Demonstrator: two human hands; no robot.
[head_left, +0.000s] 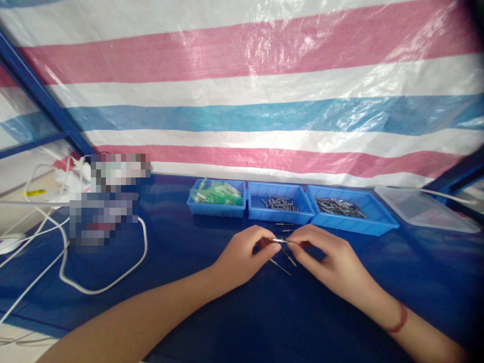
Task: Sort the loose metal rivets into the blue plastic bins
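Between both hands, just in front of the bins, is a slim silvery metal rod (280, 241). My left hand (245, 252) pinches its left end between thumb and fingertips. At the other end, the thumb and fingers of my right hand (328, 252) are closed on it. Several thin metal pins lie on the blue table below and behind the fingertips, among them one slanting pin (280, 266) and a thicker one (289, 257). The fingers partly cover the rod, so its exact kind is unclear.
Three blue bins stand in a row behind the hands: the left bin (217, 212) with green-and-white pieces, the middle bin (280, 216) and right bin (355, 228) with metal pins. A clear plastic lid (423, 209) lies at right. White cables (102, 291) loop across the left side.
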